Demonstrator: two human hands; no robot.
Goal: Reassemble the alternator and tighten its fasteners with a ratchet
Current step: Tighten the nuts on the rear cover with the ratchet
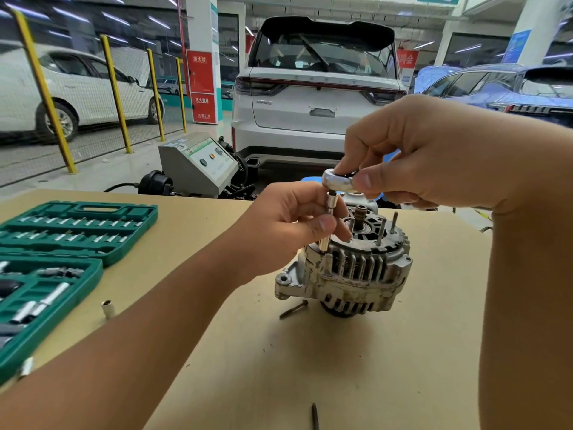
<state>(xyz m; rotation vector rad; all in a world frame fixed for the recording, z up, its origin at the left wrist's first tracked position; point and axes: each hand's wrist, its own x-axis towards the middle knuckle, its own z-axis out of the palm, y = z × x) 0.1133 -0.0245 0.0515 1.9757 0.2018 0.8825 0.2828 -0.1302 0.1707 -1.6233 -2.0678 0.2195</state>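
Note:
A grey, worn alternator stands on the tan table, shaft up, with three long studs rising from its top. A ratchet head sits above its left rim with an extension and socket reaching down to the housing edge. My right hand grips the ratchet head from above. My left hand pinches the extension just below the head. A loose bolt lies on the table by the alternator's front left, and another bolt lies near the bottom edge.
An open green socket case with several sockets fills the table's left side. One loose socket stands beside it. Beyond the table's far edge stand a grey machine and a white car.

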